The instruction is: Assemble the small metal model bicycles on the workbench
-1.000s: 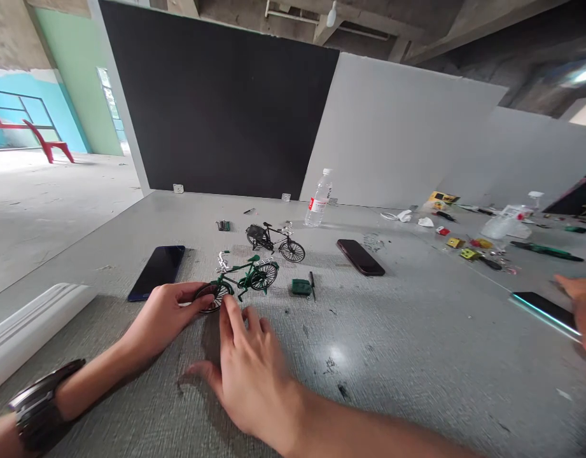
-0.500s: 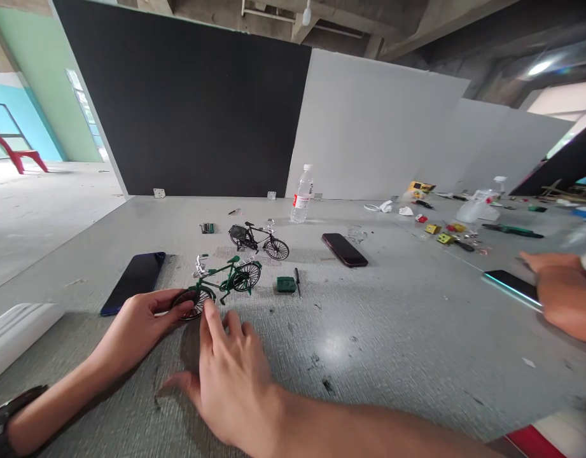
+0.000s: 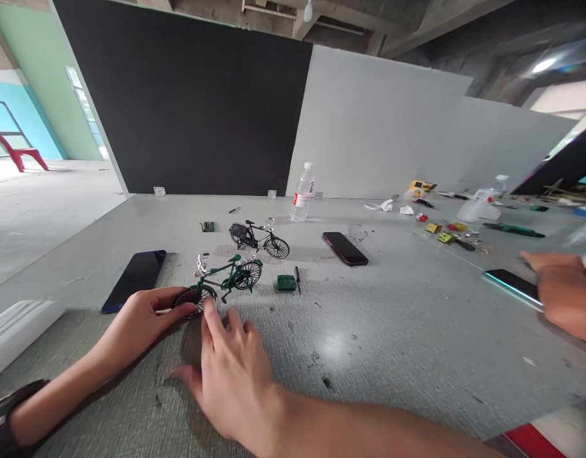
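Hidden or cut off: the lower part of the front wheel of the small green metal model bicycle (image 3: pixel 223 280) is partly covered by the fingers of both hands; the left wrist, with a dark band, is cut by the lower left frame edge; the small parts at the upper right of the grey table (image 3: pixel 392 318) are too small to be made out.
Left hand (image 3: pixel 140 324): seen at the lower left of centre, fingers curled round the front wheel, which is pinched from the left side.
Right hand (image 3: pixel 230 369): laid palm down at the lower centre, fingers spread and open; the index fingertip is set against the front wheel, and nothing is gripped.
Green bicycle: stood upright on the table, just left of centre, directly above the hands.
Nearby: a black model bicycle (image 3: pixel 259 238) is stood behind it; a dark blue phone (image 3: pixel 135 280) is laid to the left; a small green box (image 3: pixel 286 283) is set to the right; a clear plastic water bottle (image 3: pixel 302 193) is stood near the white wall.
Another person's hand (image 3: pixel 560 286): seen at the right edge, beside a phone with a lit edge (image 3: pixel 512 287).
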`<action>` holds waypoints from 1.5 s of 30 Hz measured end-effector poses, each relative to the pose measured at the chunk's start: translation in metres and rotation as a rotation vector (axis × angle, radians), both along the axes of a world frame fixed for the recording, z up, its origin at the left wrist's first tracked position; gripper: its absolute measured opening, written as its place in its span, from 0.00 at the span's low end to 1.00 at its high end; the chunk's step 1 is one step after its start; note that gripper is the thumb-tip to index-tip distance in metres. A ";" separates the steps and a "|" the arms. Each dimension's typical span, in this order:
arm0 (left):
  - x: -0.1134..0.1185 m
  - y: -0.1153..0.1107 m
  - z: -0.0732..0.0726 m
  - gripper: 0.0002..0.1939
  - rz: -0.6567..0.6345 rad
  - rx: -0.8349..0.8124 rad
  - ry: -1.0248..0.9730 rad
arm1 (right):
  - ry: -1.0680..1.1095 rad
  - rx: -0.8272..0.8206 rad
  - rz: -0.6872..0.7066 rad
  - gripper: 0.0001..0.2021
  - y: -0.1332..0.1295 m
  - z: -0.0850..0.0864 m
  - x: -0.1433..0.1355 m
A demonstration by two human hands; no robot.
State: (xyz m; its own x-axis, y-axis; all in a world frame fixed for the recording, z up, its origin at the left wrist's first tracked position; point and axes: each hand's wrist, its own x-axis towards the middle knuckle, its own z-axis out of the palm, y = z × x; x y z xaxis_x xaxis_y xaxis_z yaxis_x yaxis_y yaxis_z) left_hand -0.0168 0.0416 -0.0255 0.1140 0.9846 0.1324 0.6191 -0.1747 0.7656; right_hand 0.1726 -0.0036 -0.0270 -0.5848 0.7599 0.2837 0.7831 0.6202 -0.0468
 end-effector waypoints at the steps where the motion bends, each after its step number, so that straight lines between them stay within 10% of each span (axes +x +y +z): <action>1: 0.001 0.000 0.000 0.18 0.005 -0.010 -0.005 | -0.010 0.000 0.002 0.38 0.000 0.000 0.000; 12: -0.001 0.004 -0.002 0.17 0.047 0.050 -0.037 | 0.100 0.150 0.214 0.15 0.028 0.030 0.026; 21: -0.010 0.013 0.004 0.15 -0.113 0.004 -0.139 | 0.322 0.043 0.138 0.25 0.098 0.031 0.083; 45: -0.016 0.014 0.004 0.21 -0.087 0.113 -0.012 | 0.393 -0.152 0.055 0.17 0.090 0.027 0.070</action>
